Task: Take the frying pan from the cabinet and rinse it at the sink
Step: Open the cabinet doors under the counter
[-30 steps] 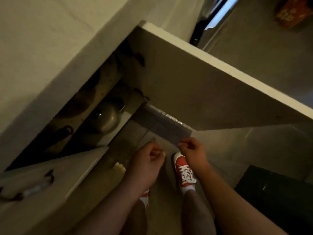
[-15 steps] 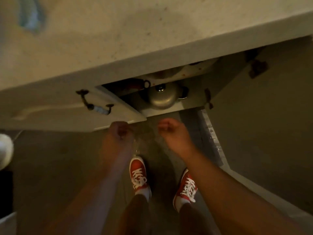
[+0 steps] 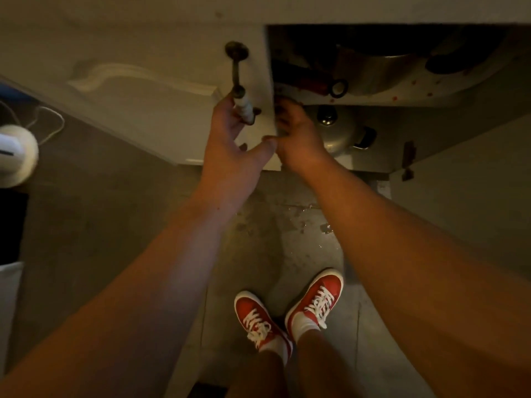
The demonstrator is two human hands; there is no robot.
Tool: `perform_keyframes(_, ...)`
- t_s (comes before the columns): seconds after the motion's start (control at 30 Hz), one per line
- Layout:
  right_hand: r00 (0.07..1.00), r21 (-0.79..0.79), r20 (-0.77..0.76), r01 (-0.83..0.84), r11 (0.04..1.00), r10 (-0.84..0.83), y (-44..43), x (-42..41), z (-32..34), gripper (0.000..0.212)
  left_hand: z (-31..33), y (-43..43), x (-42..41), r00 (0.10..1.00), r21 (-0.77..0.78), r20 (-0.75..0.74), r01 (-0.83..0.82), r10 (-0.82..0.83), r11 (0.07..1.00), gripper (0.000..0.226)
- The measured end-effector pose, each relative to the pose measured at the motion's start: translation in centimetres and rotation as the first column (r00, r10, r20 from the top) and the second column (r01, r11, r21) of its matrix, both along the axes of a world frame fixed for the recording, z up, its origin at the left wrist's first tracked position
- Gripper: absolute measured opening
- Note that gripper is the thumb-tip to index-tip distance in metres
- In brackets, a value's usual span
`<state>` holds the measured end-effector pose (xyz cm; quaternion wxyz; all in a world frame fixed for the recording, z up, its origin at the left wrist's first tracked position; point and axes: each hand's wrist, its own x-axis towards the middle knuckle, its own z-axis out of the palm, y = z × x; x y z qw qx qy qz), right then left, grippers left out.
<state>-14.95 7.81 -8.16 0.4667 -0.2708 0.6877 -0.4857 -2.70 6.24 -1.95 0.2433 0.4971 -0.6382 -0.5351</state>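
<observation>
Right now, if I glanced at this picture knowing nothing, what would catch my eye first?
Probably the bright red sneakers at the bottom, standing on a dim floor. Next, the two bare arms reaching up the middle: the left hand is at the door handle of the left cabinet door, and the right hand reaches into the open cabinet. Just behind it sits a shiny metal pot lid.

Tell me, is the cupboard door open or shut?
Open. The cabinet door is swung out, the left hand at its handle, and a metal pot shows inside.
</observation>
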Motion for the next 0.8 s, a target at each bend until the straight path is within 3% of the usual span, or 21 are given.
perform_keyframes(0.3, 0.998, 0.103, 0.011, -0.07, 0.992, 0.069, 2.8, 1.0, 1.0, 0.055, 0.2, 2.4, 1.8, 0.999, -0.022, 0.033, -0.009, 0.009, 1.0, 0.053)
perform_keyframes(0.5, 0.988, 0.205, -0.004, -0.153, 0.967, 0.157, 5.8, 3.7, 2.8, 0.017, 1.9, 6.4, 5.2, 0.989, 0.071, 0.07, -0.136, 0.131, 0.988, 0.064)
perform_keyframes(0.67, 0.957, 0.281, 0.081, -0.291, 0.915, 0.28, 6.9, 6.1, 4.5, 0.049, 4.2, 8.8, 7.3, 0.933, 0.172, 0.21, -0.328, 0.291, 0.929, 0.077)
perform_keyframes(0.8, 0.892, 0.356, 0.137, -0.451, 0.819, 0.431, 7.0, 7.9, 4.5, 0.04, 5.8, 9.3, 9.2, 0.888, 0.003, 0.273, -0.385, 0.37, 0.923, 0.06)
